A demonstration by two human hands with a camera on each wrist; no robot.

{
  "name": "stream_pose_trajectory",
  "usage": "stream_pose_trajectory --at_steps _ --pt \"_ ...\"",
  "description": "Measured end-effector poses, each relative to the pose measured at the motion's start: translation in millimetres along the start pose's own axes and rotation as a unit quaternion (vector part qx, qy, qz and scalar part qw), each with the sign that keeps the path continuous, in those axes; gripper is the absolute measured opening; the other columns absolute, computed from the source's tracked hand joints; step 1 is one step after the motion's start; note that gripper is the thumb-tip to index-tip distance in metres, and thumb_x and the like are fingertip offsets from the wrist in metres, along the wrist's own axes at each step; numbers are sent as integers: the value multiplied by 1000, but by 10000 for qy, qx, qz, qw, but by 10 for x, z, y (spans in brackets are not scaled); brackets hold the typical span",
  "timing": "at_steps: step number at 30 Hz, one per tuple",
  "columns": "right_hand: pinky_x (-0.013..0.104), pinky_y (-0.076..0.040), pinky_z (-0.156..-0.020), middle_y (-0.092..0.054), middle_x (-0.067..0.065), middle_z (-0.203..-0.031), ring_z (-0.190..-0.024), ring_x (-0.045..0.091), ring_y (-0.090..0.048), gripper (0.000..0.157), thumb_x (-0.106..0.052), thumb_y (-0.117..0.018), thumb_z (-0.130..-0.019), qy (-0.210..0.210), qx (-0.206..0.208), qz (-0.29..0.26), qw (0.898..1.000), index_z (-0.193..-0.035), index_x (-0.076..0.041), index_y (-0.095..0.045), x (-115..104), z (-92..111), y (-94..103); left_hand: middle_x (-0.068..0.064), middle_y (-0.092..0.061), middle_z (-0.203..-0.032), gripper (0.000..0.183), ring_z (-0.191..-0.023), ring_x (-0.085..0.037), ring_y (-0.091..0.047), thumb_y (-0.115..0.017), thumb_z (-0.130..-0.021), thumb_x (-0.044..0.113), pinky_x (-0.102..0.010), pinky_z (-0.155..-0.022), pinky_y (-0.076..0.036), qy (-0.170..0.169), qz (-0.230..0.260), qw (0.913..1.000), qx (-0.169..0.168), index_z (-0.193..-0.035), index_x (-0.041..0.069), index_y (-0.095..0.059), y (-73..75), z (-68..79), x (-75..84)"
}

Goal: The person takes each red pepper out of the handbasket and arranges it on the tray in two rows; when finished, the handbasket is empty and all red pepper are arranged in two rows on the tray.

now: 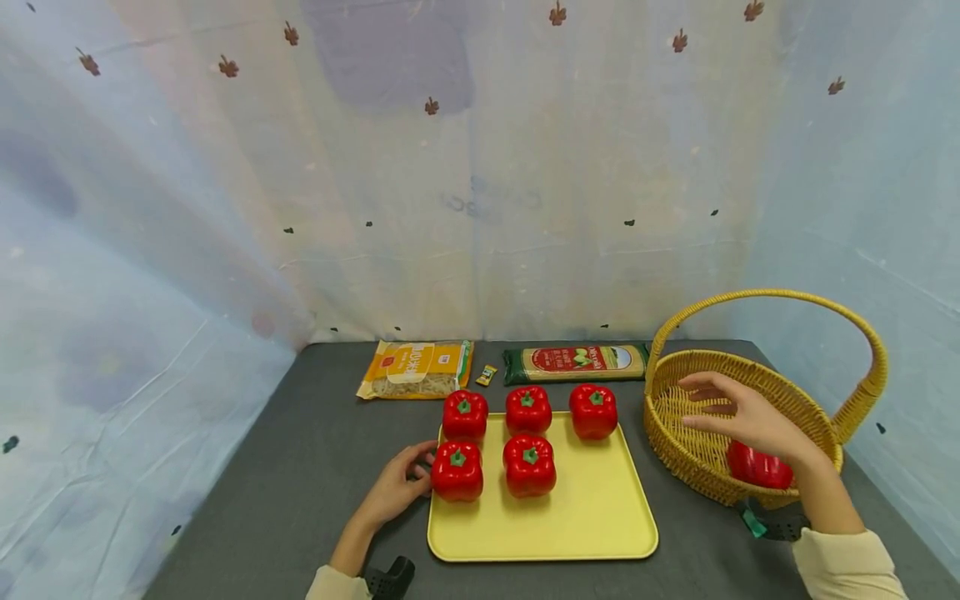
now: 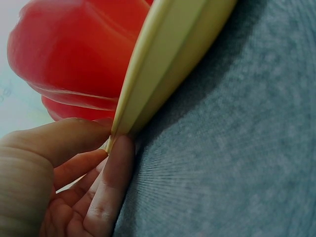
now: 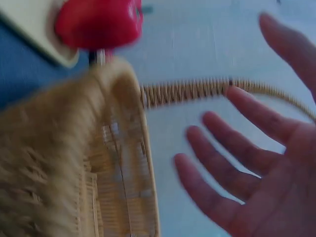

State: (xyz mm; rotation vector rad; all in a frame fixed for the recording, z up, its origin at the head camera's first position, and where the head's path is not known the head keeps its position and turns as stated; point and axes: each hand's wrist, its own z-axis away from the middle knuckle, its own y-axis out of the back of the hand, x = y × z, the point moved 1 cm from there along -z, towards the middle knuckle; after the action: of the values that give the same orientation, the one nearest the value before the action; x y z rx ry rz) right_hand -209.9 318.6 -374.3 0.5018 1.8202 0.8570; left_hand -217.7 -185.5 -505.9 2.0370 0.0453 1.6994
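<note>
My left hand (image 1: pixel 397 490) pinches the left rim of a yellow tray (image 1: pixel 592 517); in the left wrist view the thumb lies over the rim and a finger (image 2: pixel 114 173) is under it. Several shiny red bell peppers (image 1: pixel 529 465) stand on the tray, and one pepper (image 1: pixel 457 471) sits right beside that hand. Over the wicker basket (image 1: pixel 678 468) hovers my right hand (image 1: pixel 750 421), its fingers spread and holding nothing. A red bell pepper (image 1: pixel 759 467) lies inside the basket, below the right wrist and partly covered by it.
The basket's tall handle (image 1: pixel 765 293) arches above the right hand. Along the table's back edge lie an orange-yellow noodle packet (image 1: pixel 416 369), a small yellow wrapped piece (image 1: pixel 487 375) and a green-and-red packet (image 1: pixel 576 363). A pale patterned curtain (image 1: pixel 480 183) hangs behind the grey table (image 1: pixel 315 450).
</note>
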Motion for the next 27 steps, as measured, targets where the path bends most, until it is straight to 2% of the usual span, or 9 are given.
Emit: stream_pose_trajectory --at_steps 4,7,14,19,22,27 --pt "27 -51 -79 -54 12 -121 -103 9 -55 44 -23 -66 -87 -140 -486 -71 9987 -126 -9 -50 169 -27 122 -15 -52 -105 50 -72 -11 -56 -59 -86 -4 -27 -62 -55 -61 -131 9999 67 -134 -4 -43 -3 -5 -34" --pt "24 -50 -77 -52 16 -124 -106 11 -54 45 -20 -64 -89 -226 -783 -251 9964 -127 -3 -48 302 -46 184 -17 -51 -105 50 -72 -13 -56 -57 -86 -7 -28 -62 -55 -84 -207 9997 96 -134 -7 -42 -11 0 -26" --pt "28 -50 -77 -45 27 -130 -114 44 -47 52 -21 -59 -92 -679 -1180 -433 9897 -133 5 -41 558 -52 275 -16 -50 -106 51 -73 -12 -57 -59 -87 -4 -27 -64 -55 20 -35 10000 -25 -135 -4 -42 -7 -10 -60" --pt "28 -49 -79 -42 30 -133 -118 49 -42 54 -22 -56 -94 -899 -1316 -568 9856 -135 6 -37 669 -19 309 -15 -51 -106 51 -74 -14 -58 -61 -87 1 -28 -64 -56 81 85 9999 -93 -135 -1 -44 -7 -14 -75" --pt "34 -50 -81 -41 31 -133 -118 49 -41 55 -23 -54 -94 -996 -1384 -615 9834 -136 7 -36 728 -6 317 -15 -51 -106 51 -74 -14 -58 -61 -87 1 -29 -64 -56 81 73 9999 -99 -135 -1 -44 -8 -18 -83" --pt "51 -49 -83 -41 33 -131 -114 46 -46 57 -25 -55 -93 -1204 -1596 -578 9781 -136 7 -36 829 0 315 -15 -51 -106 51 -74 -15 -58 -61 -87 1 -29 -64 -56 144 99 9998 -88 -135 0 -44 -12 -20 -76"
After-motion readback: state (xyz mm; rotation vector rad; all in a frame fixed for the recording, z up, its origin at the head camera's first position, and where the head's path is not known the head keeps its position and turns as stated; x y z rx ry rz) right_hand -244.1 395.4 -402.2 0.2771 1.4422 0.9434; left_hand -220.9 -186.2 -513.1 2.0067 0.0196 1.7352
